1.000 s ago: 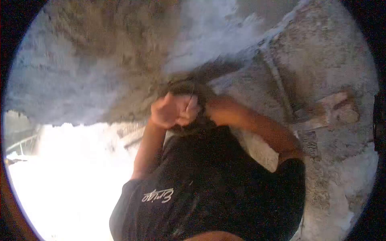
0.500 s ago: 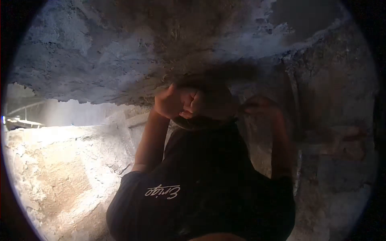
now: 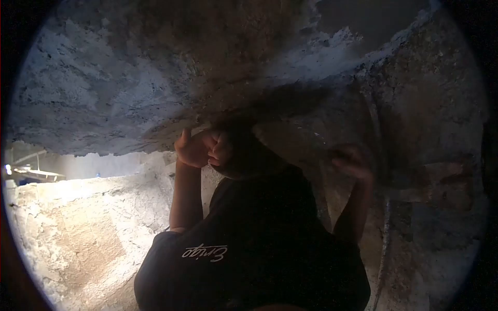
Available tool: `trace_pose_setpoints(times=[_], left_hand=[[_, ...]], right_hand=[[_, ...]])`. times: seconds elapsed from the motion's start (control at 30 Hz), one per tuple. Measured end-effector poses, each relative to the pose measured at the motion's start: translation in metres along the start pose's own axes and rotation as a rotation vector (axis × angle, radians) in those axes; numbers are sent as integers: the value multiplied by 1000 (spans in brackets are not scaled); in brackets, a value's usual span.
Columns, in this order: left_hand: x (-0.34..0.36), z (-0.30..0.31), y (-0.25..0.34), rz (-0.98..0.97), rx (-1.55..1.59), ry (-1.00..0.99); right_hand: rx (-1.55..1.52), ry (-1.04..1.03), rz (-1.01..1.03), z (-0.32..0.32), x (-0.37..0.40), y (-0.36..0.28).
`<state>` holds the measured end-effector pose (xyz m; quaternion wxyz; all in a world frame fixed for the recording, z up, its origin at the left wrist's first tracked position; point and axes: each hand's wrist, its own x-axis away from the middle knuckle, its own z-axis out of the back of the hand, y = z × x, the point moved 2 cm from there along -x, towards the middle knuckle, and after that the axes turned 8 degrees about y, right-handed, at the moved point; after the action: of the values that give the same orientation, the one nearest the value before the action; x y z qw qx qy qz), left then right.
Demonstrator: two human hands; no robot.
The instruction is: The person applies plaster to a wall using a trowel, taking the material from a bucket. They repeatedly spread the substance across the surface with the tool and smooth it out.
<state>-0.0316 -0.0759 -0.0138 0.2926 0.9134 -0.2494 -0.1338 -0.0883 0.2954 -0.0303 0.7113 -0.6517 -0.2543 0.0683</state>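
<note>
L hand (image 3: 199, 149) grips dark bowl-like thing (image 3: 246, 158), contents unclear; R hand (image 3: 353, 160) nearby.

The held object (image 3: 248, 155) lies between left hand (image 3: 201, 147) and right hand (image 3: 353, 160), before the shirt (image 3: 270, 238).

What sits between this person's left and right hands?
In the head view, a dark rounded object lies between the left hand and the right hand, nearer the left; too dark to identify.

Left fingers (image 3: 220, 148) curled, shadowed right fingers (image 3: 346, 165) loosely bent, forearms (image 3: 187, 196) up
</note>
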Motion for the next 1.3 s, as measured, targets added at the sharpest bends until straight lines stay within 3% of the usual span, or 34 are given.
trace_pose_setpoints(times=[0.07, 0.13, 0.2, 0.27, 0.37, 0.4, 0.47, 0.53, 0.57, 0.73, 0.77, 0.97, 1.03, 1.07, 1.13, 1.27, 1.3], left_hand=[[-3, 0, -2, 33, 15, -37], [-10, -2, -3, 56, 36, -64], [-15, -4, -6, 64, 54, -96], [-19, -7, -7, 89, -10, -155], [-19, -4, -10, 57, -9, -175], [-19, -5, -9, 42, -10, -170], [-17, -7, -6, 58, 4, -160], [-14, -5, -5, 71, 14, -138], [-15, -5, -4, 92, 9, -136], [-12, 1, -3, 86, -1, -99], [-10, 2, -3, 90, 20, -90], [-5, 8, -1, 91, 60, -98], [-5, 7, 1, 74, 40, -105], [-4, 6, 1, 69, 22, -112], [0, 11, 1, 53, 20, -97], [4, 12, -2, 59, 39, -23], [3, 13, -2, 51, 10, -18]], right_hand=[[332, -173, -115, -10, -11, -26], [721, -283, 20, -41, -29, -62], [1122, -210, 226, -74, -54, -44], [1294, -231, 68, -116, -69, -40], [1227, -74, 344, -159, -68, -35], [859, 93, 539, -168, -69, -34], [474, 227, 704, -168, -70, -42], [1190, -403, 511, -162, -76, -43], [1193, -412, 519, -157, -87, -36], [906, -706, 77, -117, -119, -10], [910, -716, 80, -107, -118, -9], [621, -580, -70, -56, -75, -16], [220, -436, -162, -40, -56, -2], [228, -432, -157, -34, -44, 6], [42, -191, -160, -12, -24, 23], [-68, 12, 89, 23, 17, 71], [-204, 177, 161, 15, 28, 62]])
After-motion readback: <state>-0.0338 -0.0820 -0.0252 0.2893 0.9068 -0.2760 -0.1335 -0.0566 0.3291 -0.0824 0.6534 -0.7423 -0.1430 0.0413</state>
